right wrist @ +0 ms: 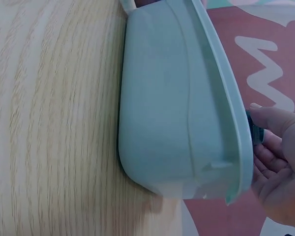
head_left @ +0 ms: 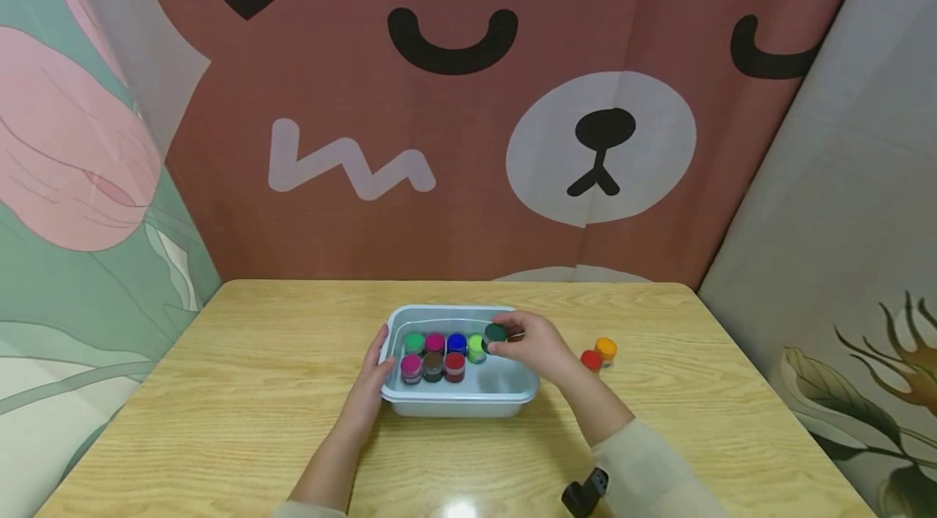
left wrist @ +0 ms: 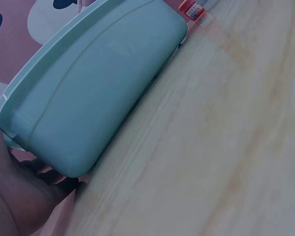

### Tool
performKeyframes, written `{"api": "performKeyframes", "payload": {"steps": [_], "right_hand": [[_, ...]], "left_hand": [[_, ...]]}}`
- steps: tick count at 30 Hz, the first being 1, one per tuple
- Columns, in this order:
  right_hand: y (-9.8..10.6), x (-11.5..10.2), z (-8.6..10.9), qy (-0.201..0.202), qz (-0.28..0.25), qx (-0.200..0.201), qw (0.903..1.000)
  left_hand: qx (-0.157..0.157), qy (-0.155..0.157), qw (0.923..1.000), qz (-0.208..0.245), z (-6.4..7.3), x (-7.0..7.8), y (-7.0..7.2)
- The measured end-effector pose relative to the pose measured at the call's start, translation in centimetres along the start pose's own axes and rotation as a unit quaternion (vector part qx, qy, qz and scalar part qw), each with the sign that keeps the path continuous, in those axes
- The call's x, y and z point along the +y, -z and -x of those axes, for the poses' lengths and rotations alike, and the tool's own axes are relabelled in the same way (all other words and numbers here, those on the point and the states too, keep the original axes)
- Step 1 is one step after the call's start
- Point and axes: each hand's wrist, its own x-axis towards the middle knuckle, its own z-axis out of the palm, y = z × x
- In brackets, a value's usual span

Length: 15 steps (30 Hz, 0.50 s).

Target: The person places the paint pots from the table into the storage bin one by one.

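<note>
A light blue plastic bin [head_left: 461, 408] stands on the table with several small paint pots inside, mostly in two rows towards its left. My right hand [head_left: 538, 347] pinches a dark green-lidded pot [head_left: 494, 333] between thumb and fingers over the bin's right part. In the right wrist view that pot [right wrist: 256, 129] shows just past the rim, partly covered by the thumb. At the bin's left end, my left hand [head_left: 369, 388] grips the side, thumb at the rim. The left wrist view shows its fingers [left wrist: 51, 174] against the outer wall below the rim.
To the right of the bin, a red-lidded pot [head_left: 591, 359] and an orange-lidded pot [head_left: 605, 350] stand close together on the wooden table [head_left: 241, 388]. A curtain with a bear print [head_left: 454, 233] hangs behind the table's far edge. A black device [head_left: 586, 494] is by the right sleeve.
</note>
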Motion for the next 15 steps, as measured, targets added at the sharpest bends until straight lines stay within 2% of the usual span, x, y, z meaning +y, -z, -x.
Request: {"api": "performKeyframes", "payload": {"steps": [5,15], "right_hand": [[-0.9,-0.2,-0.4,0.011,0.013,-0.007,0.9998],[-2.5,-0.5,-1.2,0.029,0.083,-0.025,0.9958]], "left_hand": [[0.000,0.001,1.0000,-0.001,0.1,0.1,0.0],[0.002,0.005,1.0000,-0.004,0.0,0.2,0.0]]}}
